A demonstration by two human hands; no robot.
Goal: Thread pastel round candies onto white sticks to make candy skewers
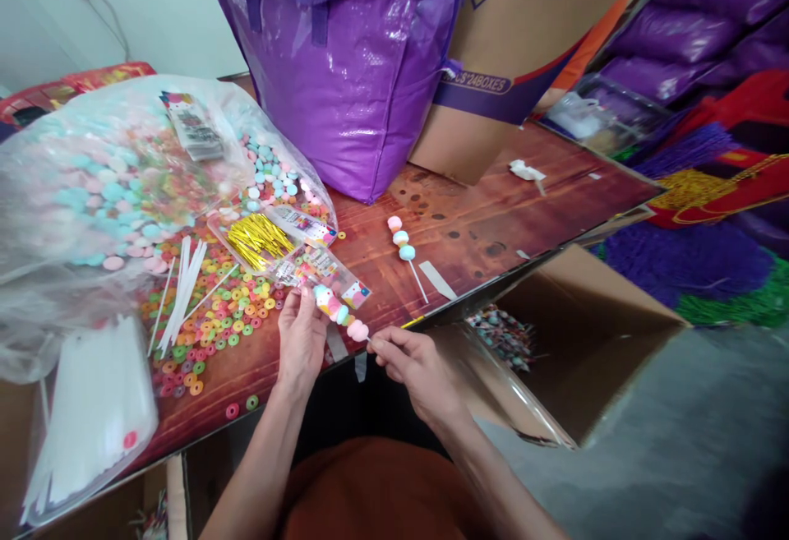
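Note:
A candy skewer point(342, 315) with pink, yellow and pale blue pieces stretches between my two hands above the table's front edge. At its upper end, where a colourful printed clear wrapper seems to cover the candy, the fingers of my left hand point(301, 334) are closed. My right hand point(414, 363) pinches the bare stick end just below the last pink piece. Beyond my left hand lie clear printed bags point(324, 265). Another candy skewer point(400, 237) rests on the table farther right. Whether my left fingertips grip candy or only wrapper is hard to see.
Gold twist ties point(259, 240), white sticks point(185, 293) and loose ring candies point(237, 306) lie to the left, beside a large bag of candy point(111, 186). A purple bag point(345, 71) stands behind. An open cardboard box point(592, 351) holding wrapped candy sits below right.

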